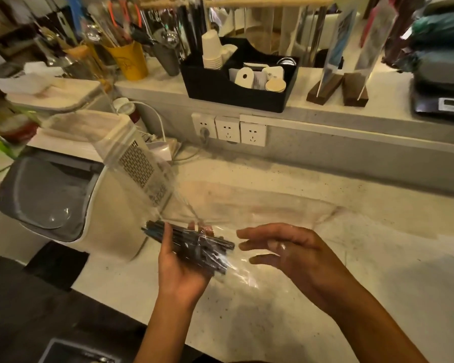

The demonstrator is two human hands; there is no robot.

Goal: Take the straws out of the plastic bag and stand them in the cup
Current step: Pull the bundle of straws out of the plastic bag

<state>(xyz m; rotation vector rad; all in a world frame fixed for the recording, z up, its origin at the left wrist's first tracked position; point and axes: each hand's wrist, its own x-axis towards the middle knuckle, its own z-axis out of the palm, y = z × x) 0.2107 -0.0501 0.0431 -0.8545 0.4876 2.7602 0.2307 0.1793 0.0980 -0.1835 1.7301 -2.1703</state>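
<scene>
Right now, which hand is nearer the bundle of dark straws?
Left. The left hand holds the dark straws in its palm; the right hand hovers open just to their right, not touching.

Left hand [180,268] hides the straws' [194,243] middle; bag [147,179] motion-blurred

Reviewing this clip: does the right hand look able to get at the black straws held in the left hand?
Probably yes. The right hand is open just beside the straws lying across the left hand, with nothing solid between them. Only the clear plastic bag, still wrapped over the bundle's near end, covers them.
</scene>
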